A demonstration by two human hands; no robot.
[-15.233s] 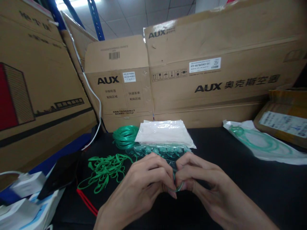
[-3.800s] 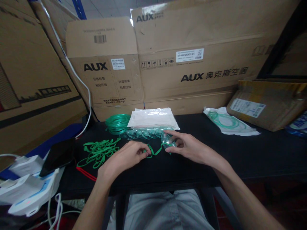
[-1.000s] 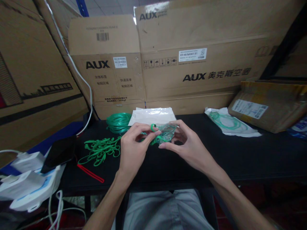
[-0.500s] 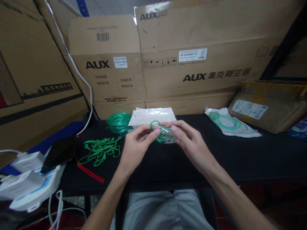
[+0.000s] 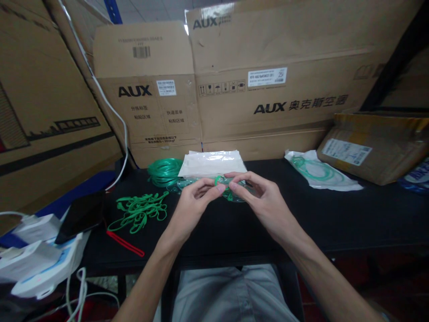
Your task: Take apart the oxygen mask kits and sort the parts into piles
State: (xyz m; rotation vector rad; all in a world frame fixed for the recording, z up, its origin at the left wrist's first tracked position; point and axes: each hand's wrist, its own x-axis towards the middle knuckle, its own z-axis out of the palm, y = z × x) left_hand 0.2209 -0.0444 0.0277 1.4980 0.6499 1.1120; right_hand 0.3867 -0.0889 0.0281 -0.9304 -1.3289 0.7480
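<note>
Both hands meet over the middle of the black table around a clear plastic piece (image 5: 237, 196) that looks like an oxygen mask. A green elastic strap (image 5: 218, 180) loops up from it. My left hand (image 5: 194, 199) is closed, with the strap pinched between thumb and fingers. From the other side my right hand (image 5: 264, 192) grips the mask, its thumb and forefinger close to the strap; the exact hold is partly hidden. More clear plastic (image 5: 182, 182) lies just behind my left fingers. To the left rests a tangled pile of green elastic straps (image 5: 142, 210).
Behind the hands lie white packets (image 5: 211, 163) and a coil of green tubing (image 5: 164, 171). A bagged tube set (image 5: 318, 172) and a taped carton (image 5: 372, 147) stand right. A phone (image 5: 80, 214) and power strip (image 5: 50, 266) sit left. Large cardboard panels (image 5: 228, 107) wall the back.
My right thumb and fingers have moved left, closer to my left fingertips and the strap. The green loop now stands lower and narrower between the hands.
</note>
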